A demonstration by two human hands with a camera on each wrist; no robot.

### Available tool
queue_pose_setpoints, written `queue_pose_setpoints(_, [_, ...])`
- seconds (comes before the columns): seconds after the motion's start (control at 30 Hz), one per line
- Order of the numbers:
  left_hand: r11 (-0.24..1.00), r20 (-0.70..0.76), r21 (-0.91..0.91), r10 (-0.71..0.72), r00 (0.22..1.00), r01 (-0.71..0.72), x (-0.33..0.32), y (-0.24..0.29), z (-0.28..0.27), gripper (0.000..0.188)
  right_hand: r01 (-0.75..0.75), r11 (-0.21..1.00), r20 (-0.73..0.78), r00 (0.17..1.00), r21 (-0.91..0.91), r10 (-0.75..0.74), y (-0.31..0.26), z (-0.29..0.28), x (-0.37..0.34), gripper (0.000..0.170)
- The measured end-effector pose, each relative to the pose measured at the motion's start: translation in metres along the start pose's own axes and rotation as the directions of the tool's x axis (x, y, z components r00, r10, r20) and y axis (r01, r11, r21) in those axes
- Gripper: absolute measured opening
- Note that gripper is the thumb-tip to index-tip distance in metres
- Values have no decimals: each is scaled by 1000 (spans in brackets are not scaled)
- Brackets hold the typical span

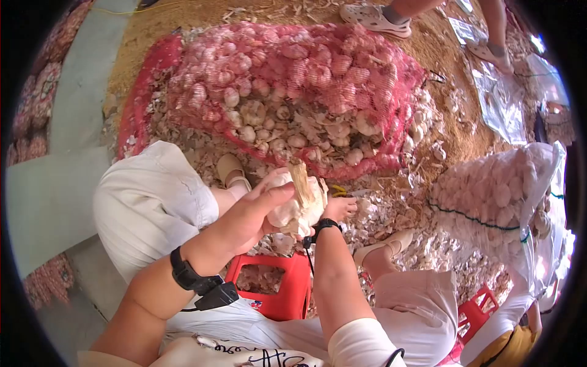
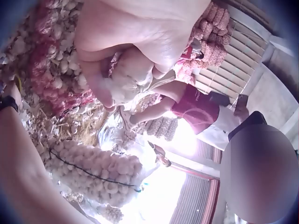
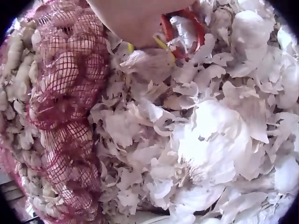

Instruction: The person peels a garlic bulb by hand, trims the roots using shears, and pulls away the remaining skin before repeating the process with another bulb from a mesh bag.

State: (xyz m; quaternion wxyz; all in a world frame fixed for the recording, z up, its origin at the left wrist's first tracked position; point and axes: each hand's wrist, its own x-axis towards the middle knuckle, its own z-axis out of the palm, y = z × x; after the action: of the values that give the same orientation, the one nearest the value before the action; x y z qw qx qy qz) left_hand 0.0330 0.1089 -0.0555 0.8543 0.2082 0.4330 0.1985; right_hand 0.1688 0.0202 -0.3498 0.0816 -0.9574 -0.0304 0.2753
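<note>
Between the person's knees, above a floor strewn with papery white garlic skins (image 1: pixel 406 205): white garlic with a thick, dry tan stem (image 1: pixel 312 199), held aloft in the left hand (image 1: pixel 252 217). Fingers curled around it, thumb across the near side; one bulb or more, cannot tell.

Right hand (image 1: pixel 338 210) lower, just right of the garlic and apart from it, down near the skins. Fingers partly hidden; cannot tell how far open, or whether it has hold of the small yellow item (image 1: pixel 337 191) just beyond it. Black bands (image 1: pixel 183 272) on both wrists.

Far side of the hands: large red mesh sack (image 1: pixel 150 73) lying on the floor, gaping toward the near side, whole pale garlic bulbs (image 1: pixel 247 133) and loose skins in the opening. Near side: red plastic stool (image 1: pixel 298 287) between the legs.

Right: translucent white sack packed with bulbs (image 1: pixel 471 177), dark green cord (image 1: pixel 483 222) around it; second red stool (image 1: pixel 480 312) nearer. Far right: another person's feet, one in a pale perforated clog (image 1: pixel 374 20). Far left: pale grey-green floor strip (image 1: pixel 85 85), piled sacks (image 1: pixel 46 98) beyond.
</note>
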Motion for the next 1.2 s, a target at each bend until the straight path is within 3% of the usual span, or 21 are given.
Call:
queue_pose_setpoints(0.1, [1000,-40,-22,-8,999,7,-4,0,3,44,35,997,-50,998,-69,-38,16,-2,1,77])
queue_pose_setpoints(0.23, [1000,28,10,3,1000,-3,-2,0,8,44,245,968,102,966,-51,-239,43,-31,13,73])
queue_pose_setpoints(0.3, [998,89,-10,-62,994,63,-6,6,15,44,306,942,290,897,139,-334,47,-48,17,64])
queue_pose_setpoints(0.33, [998,98,2,-59,993,60,-5,5,16,45,162,958,314,920,236,-233,31,-80,-4,44])
queue_pose_setpoints(0.4, [1000,77,13,-27,997,26,-7,2,21,46,54,899,391,888,434,-242,67,-43,41,36])
queue_pose_setpoints(0.43, [999,40,32,-14,999,13,-9,2,23,47,-96,800,483,837,593,-258,79,-34,60,29])
queue_pose_setpoints(0.47, [999,90,44,-7,996,3,-10,1,23,47,-220,770,659,683,598,-316,74,-57,53,18])
queue_pose_setpoints(0.53, [999,134,34,23,991,-28,-13,-3,21,48,-180,733,626,671,656,-396,71,-72,59,18])
queue_pose_setpoints(0.57, [999,165,27,35,986,-40,-15,-5,22,48,225,818,523,672,530,-524,74,-66,80,23])
queue_pose_setpoints(0.6, [997,155,45,61,986,-69,-19,-8,25,45,585,754,443,615,299,-653,75,-67,93,29])
queue_pose_setpoints(0.63, [995,170,45,79,982,-88,-24,-8,27,45,248,798,534,630,550,-564,64,-109,70,34])
queue_pose_setpoints(0.7, [998,233,-20,62,971,-59,-32,-9,27,42,338,771,469,640,539,-609,27,-218,-32,39])
queue_pose_setpoints(0.77, [997,342,-25,78,937,-73,-42,-11,23,44,265,783,551,587,562,-594,23,-266,-61,45])
queue_pose_setpoints(0.8, [996,349,-52,91,933,-78,-48,-11,25,44,82,652,524,525,753,-671,34,-279,-77,51])
queue_pose_setpoints(0.83, [994,355,-79,100,930,-77,-55,-12,25,45,82,649,520,528,756,-672,40,-296,-97,51])
queue_pose_setpoints(0.9, [991,436,-101,123,891,-88,-69,-12,21,51,244,570,432,443,785,-785,48,-323,-133,54])
queue_pose_setpoints(0.97, [968,471,-47,239,849,-246,-98,-7,26,61,238,558,427,433,795,-794,63,-329,-153,56])
queue_pose_setpoints(1.0, [963,520,-26,242,819,-268,-104,-5,24,76,441,420,251,393,793,-885,74,-331,-172,56])
queue_pose_setpoints(1.07, [950,552,35,240,798,-310,-107,-3,17,79,769,178,-56,267,614,-962,83,-326,-196,56])
queue_pose_setpoints(1.17, [910,545,132,265,795,-394,-122,-6,24,88,908,211,-188,293,362,-937,95,-306,-196,60])
queue_pose_setpoints(1.2, [901,512,145,285,810,-409,-124,-9,25,87,977,109,-259,155,184,-953,90,-317,-213,65])
